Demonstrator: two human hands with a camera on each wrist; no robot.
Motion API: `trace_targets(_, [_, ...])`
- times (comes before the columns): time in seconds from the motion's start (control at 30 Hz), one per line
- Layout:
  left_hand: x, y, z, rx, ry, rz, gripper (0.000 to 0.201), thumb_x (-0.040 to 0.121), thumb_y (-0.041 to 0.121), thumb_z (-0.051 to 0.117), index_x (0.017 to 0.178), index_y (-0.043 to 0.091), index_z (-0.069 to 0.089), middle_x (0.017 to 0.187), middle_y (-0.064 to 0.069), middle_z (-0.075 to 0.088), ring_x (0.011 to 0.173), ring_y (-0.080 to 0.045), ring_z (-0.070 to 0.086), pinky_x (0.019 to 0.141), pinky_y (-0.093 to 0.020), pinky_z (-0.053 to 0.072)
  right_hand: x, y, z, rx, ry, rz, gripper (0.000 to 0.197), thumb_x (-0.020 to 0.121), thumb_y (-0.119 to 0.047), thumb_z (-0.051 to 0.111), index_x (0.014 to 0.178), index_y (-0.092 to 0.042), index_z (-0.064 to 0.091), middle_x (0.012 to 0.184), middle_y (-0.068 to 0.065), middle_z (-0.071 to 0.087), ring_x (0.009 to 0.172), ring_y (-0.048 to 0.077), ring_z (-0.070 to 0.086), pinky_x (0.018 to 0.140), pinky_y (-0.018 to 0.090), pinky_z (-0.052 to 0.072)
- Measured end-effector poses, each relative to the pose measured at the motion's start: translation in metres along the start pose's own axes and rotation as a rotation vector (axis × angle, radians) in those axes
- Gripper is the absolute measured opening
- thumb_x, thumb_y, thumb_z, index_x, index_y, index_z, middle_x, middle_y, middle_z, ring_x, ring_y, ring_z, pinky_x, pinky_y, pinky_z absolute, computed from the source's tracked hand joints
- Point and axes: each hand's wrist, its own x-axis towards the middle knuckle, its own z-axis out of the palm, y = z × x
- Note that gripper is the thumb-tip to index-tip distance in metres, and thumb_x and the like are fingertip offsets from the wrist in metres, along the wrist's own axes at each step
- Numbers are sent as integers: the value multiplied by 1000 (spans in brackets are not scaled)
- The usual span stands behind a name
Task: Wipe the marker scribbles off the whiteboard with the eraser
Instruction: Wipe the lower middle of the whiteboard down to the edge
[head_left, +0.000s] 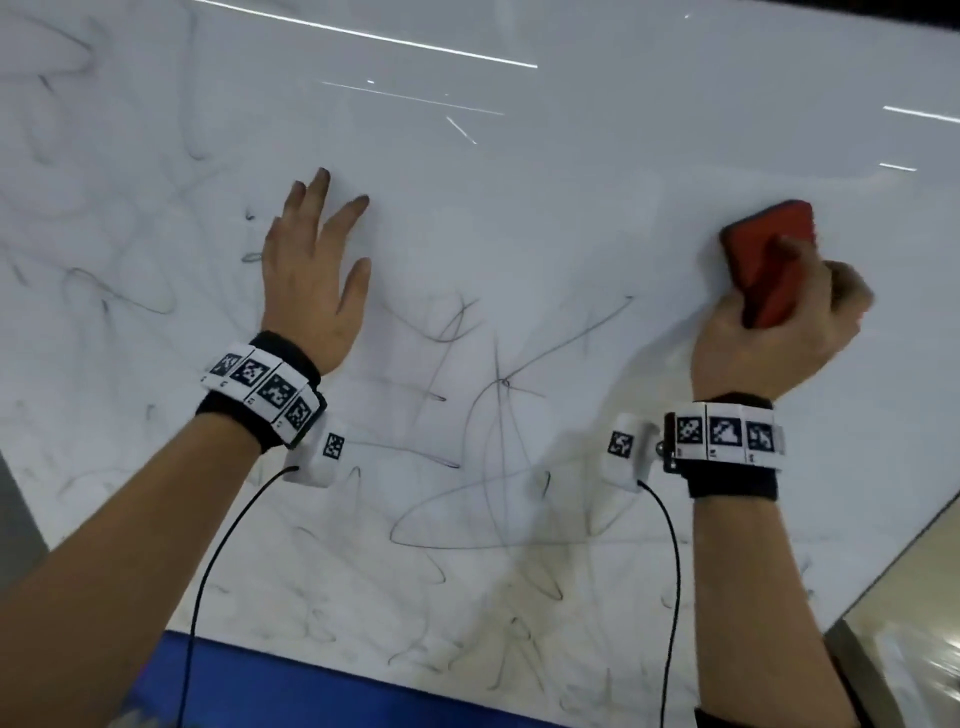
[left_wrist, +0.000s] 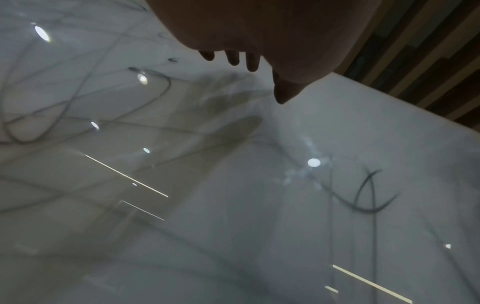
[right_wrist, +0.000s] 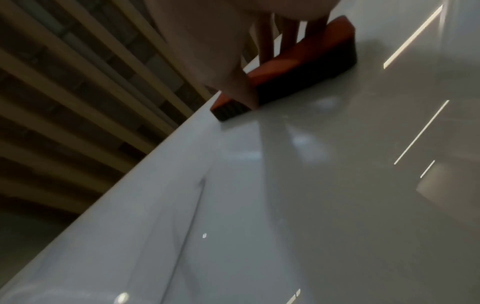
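right hand (head_left: 779, 332) grips the red eraser (head_left: 769, 260), thumb on one long side and fingers on the other, its dark felt face flat on the whiteboard (head_left: 571, 156) close to the right edge. left hand (head_left: 311, 270) lies spread, fingers straight, on the board's left half. risks, as i judge them: with the eraser this near the edge, a stroke running further right could slip off the board; the left palm resting on ink could smear it, and those fingertips already look dark; light pressure would leave grey ghosting like the haze on the left. the scribbles (head_left: 498, 395) are thin black loops and crossing lines, densest in the middle and near part between the wrists, fainter and smudged at left; the far part around the eraser looks clean and glossy
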Motion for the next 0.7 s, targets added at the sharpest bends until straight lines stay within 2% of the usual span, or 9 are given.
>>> trace_targets(0.07, [-5,-3,6,42,-33,11,56,102,17,45,156,23,30,167,-10,11,155,-31,11,123,-55,14,-41,-16,14,8,-50,-94,50,72,-1,66,119,-16,74,125,20,58,114,37,55,107,37,42])
trace_targets(0.17, [-6,-6,10,68,-33,19,56,103,17,41,156,26,28,168,-7,10,156,-27,9,124,-53,11,-130,-35,28,-101,-391,-503,43,78,3,70,115,-17,76,124,22,63,114,42,57,107,58,39])
trace_targets(0.27, [-2,-8,12,64,-25,35,54,103,20,41,156,27,30,167,-8,13,155,-28,12,123,-53,12,-111,-27,31,-140,-410,-585,45,77,1,71,117,-20,76,123,19,64,111,40,59,104,54,41])
trace_targets(0.4, [-4,-9,13,59,-34,44,56,102,28,43,157,26,29,168,-8,10,155,-28,9,123,-53,13,-35,-30,42,-36,40,-53,52,75,-10,71,125,-22,72,125,16,59,110,31,54,101,46,47])
trace_targets(0.43, [-4,-9,12,61,-38,45,57,102,29,43,157,26,28,168,-7,10,156,-27,9,123,-53,12,-43,-41,51,-21,63,-42,52,75,-8,72,125,-22,72,126,17,58,111,31,54,104,44,46])
trace_targets(0.47, [-4,-10,12,64,-43,47,57,102,29,43,157,27,28,168,-7,9,156,-27,8,124,-53,12,-64,-51,62,-27,1,-150,52,76,-6,74,125,-22,73,127,19,58,112,32,54,106,41,42])
trace_targets(0.57, [-4,-15,6,107,-60,69,57,101,25,42,157,29,28,168,-6,11,156,-25,11,123,-52,11,-138,-70,77,-46,-469,-732,45,81,-1,73,119,-25,76,125,18,63,113,37,58,104,48,39])
trace_targets(0.6, [-4,-17,4,119,-69,81,57,101,25,41,156,29,29,168,-5,12,155,-25,12,123,-52,10,-143,-71,77,-67,-567,-834,44,82,0,73,117,-26,77,125,17,65,112,37,59,104,49,40])
trace_targets(0.7, [-3,-25,-4,131,-83,121,55,100,22,41,154,29,34,168,-3,15,154,-23,16,123,-50,7,-99,-74,74,-70,-523,-711,45,80,-3,72,118,-26,75,128,15,62,114,36,55,107,48,38])
